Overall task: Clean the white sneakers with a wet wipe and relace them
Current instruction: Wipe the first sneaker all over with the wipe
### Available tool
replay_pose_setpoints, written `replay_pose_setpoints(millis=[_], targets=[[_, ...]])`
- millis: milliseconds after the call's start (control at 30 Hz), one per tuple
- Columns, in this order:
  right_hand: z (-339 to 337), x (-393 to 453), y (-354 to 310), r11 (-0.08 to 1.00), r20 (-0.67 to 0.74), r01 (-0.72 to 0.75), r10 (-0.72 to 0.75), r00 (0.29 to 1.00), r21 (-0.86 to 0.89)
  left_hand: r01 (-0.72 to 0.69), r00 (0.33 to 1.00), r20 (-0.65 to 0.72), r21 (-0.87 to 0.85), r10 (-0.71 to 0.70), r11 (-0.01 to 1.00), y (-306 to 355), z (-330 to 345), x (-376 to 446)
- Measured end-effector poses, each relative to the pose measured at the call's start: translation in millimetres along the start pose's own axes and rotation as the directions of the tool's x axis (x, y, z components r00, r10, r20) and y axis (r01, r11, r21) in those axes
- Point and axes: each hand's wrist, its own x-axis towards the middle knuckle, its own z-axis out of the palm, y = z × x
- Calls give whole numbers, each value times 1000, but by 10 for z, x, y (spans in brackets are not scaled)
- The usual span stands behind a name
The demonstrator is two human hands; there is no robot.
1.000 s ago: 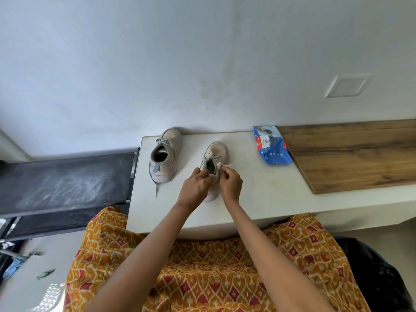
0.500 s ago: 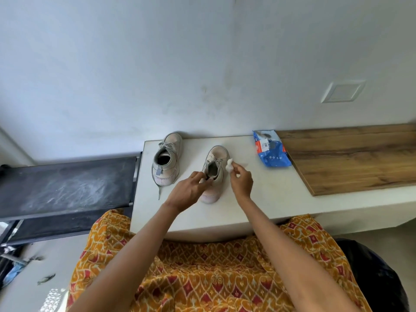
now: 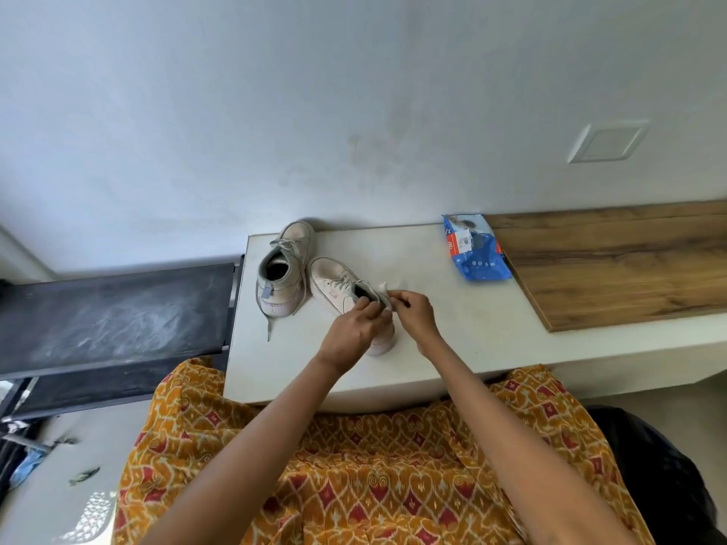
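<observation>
1. The near sneaker (image 3: 341,293) now points its toe up and to the left, close to the other sneaker (image 3: 284,269).
2. The left hand (image 3: 354,332) now grips its collar.
3. The right hand (image 3: 413,314) pinches the small white wipe (image 3: 383,285) nearer the heel.

Sneakers (image 3: 314,277) left of wipe pack (image 3: 474,247) on counter (image 3: 452,340).

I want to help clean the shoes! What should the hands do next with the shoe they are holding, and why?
Probably rub the wet wipe along the near sneaker by its opening. The right hand pinches the wipe right at the collar, and the left hand grips the shoe to steady it.
</observation>
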Motion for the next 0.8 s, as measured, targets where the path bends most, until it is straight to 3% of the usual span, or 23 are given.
replay_pose_setpoints(millis=[133, 233, 333, 400, 567, 700, 800], targets=[[-162, 88, -150, 980, 128, -95, 73, 989, 174, 19, 998, 55, 32, -21, 999, 0, -34, 23], [-127, 227, -348, 983, 216, -83, 46, 975, 165, 36, 996, 80, 32, -38, 999, -52, -55, 74], [-12, 320, -339, 994, 267, -102, 87, 960, 40, 75, 991, 115, 1, -74, 997, -167, -102, 133], [25, 291, -265, 992, 210, -116, 105, 972, 41, 112, 984, 141, -22, -108, 993, -208, -114, 137], [85, -225, -17, 997, -96, 68, -65, 993, 21, 220, 971, 120, -95, -208, 971, -191, -37, 90], [27, -334, 135, 995, -98, 74, -80, 992, -64, 229, 970, 111, -120, -216, 966, -229, -14, 87], [-62, -121, 18, 998, -238, 23, -37, 971, -64, 245, 966, 125, -153, -227, 957, -283, 7, 148]])
